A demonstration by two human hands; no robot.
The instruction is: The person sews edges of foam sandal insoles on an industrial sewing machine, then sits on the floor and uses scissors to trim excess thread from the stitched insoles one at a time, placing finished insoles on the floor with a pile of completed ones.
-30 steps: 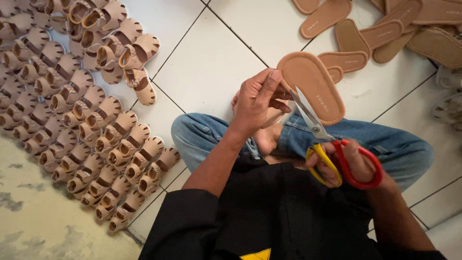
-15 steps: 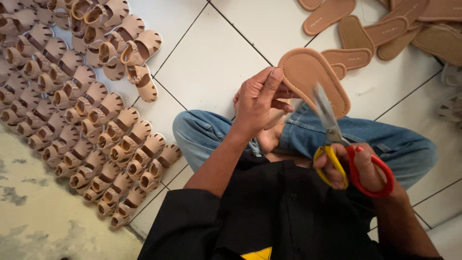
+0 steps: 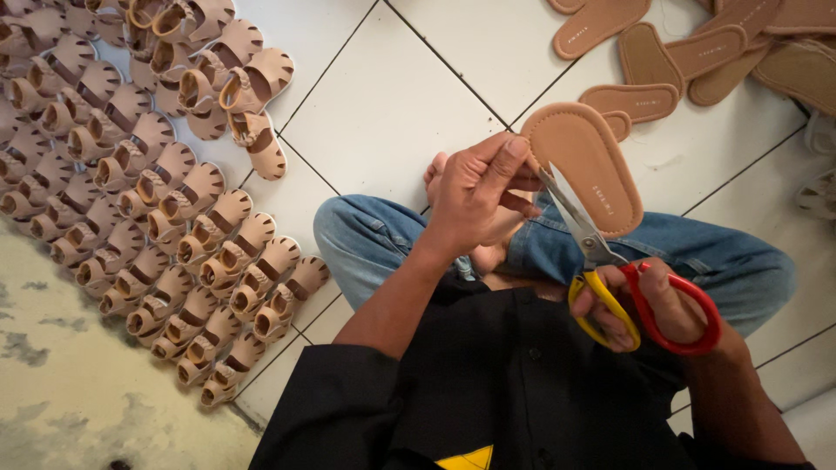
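Sitting cross-legged on the white tiled floor [image 3: 392, 96], the person wears a black shirt [image 3: 505, 383] and blue jeans [image 3: 366, 244]. Nearest, on the right, the right hand [image 3: 649, 305] is closed through the handles of a pair of scissors [image 3: 601, 261], one loop yellow, the other red. The metal blades run up and to the left, slightly parted, with the tips at the near left edge of a tan sandal insole [image 3: 583, 165]. The left hand [image 3: 479, 196] is clamped on that insole at the same edge, thumb and fingers pinching it just beside the blades, holding it up above the knees. A bare foot [image 3: 435, 174] shows just beyond the left hand. To the left, rows of finished tan sandals [image 3: 174, 226] with straps lie packed close together on the floor, reaching from the near left up to the far left corner. At the far right, a loose heap of flat tan insoles [image 3: 688, 52] lies on the tiles, overlapping each other.
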